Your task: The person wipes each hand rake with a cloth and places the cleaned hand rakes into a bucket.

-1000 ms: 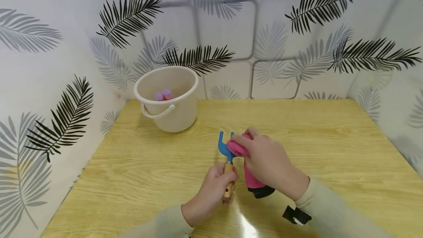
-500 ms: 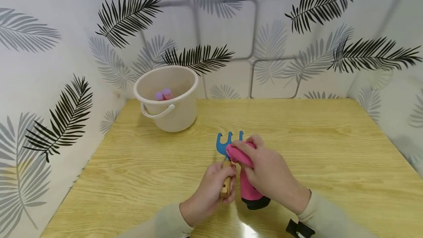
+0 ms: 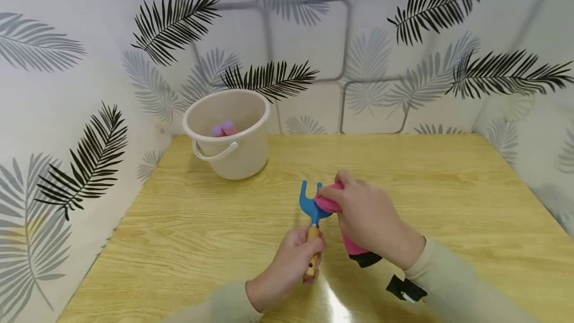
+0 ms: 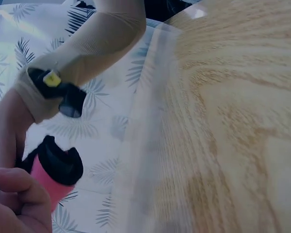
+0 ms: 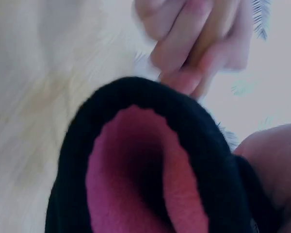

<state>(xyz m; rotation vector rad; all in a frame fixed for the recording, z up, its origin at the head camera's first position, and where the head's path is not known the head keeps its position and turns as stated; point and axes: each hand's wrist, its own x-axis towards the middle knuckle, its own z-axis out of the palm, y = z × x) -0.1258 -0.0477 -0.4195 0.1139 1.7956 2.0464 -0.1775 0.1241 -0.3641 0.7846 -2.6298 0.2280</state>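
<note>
In the head view my left hand (image 3: pixel 287 265) grips the wooden handle (image 3: pixel 312 236) of a small blue hand rake (image 3: pixel 308 207), held over the table with its prongs away from me. My right hand (image 3: pixel 369 223) pinches a pink cloth (image 3: pixel 329 205) with a black edge against the right side of the rake's head. That cloth and hand hide part of the prongs. The rest of the cloth hangs below the right hand. In the right wrist view the cloth's black edge (image 5: pixel 136 92) curves round a pink fold, with the left hand (image 5: pixel 194 34) behind it.
A cream bucket (image 3: pixel 244 156) with a white handle stands at the back left of the wooden table (image 3: pixel 426 173). Pink-and-purple cylinders (image 3: pixel 227 127) lie inside it. Leaf-patterned sheeting (image 3: pixel 305 39) rises behind and at the sides.
The cloth and right hand slid down and left along the rake's head, uncovering three prongs, then went back up and right, covering part again. The rake has turned slightly in the left hand.
</note>
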